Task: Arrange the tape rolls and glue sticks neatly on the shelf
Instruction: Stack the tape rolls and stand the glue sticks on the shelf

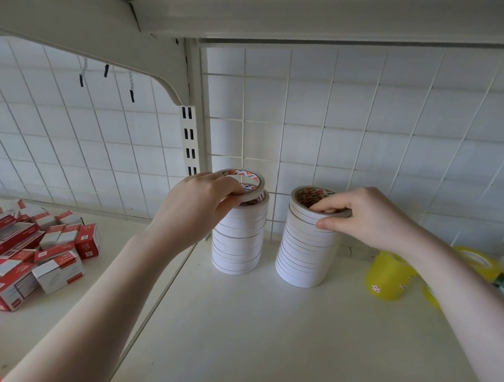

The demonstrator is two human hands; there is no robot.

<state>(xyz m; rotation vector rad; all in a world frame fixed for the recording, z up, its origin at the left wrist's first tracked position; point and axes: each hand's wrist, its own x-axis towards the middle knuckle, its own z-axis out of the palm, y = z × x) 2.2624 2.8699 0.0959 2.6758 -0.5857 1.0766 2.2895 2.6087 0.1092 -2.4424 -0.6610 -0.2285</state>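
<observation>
From the head view, the left hand (199, 206) reaches in from 7 o'clock and its fingers (231, 187) curl over the near rim of a single thin tape roll (247, 182), pinching it at the rim. That roll is tilted, its far edge lifted, and it sits just on top of the left stack of tape rolls (239, 239), which stands upright on the shelf (240, 319) close to the wire grid back panel (361, 123).

The right hand (367, 217) comes in from 4 o'clock. Its fingers (327, 206) hook down into the core of the top roll (316, 204) on the right stack of tape rolls (306, 247), while the thumb (329, 223) presses the outer side, so the hand grips that roll between fingers and thumb. This roll looks slightly offset toward 3 o'clock from the rolls beneath it. The right stack stands just beside the left one, at its 3 o'clock, apart from it.

At 3 o'clock from the right stack, partly behind the right forearm, lie yellow tape rolls (385, 278) on the shelf. Far off at 9 o'clock, on the neighbouring shelf section, lies a loose heap of red and white boxes (34, 254). A shelf bracket (168, 88) and slotted upright (190, 137) stand at 12 o'clock from the left hand.
</observation>
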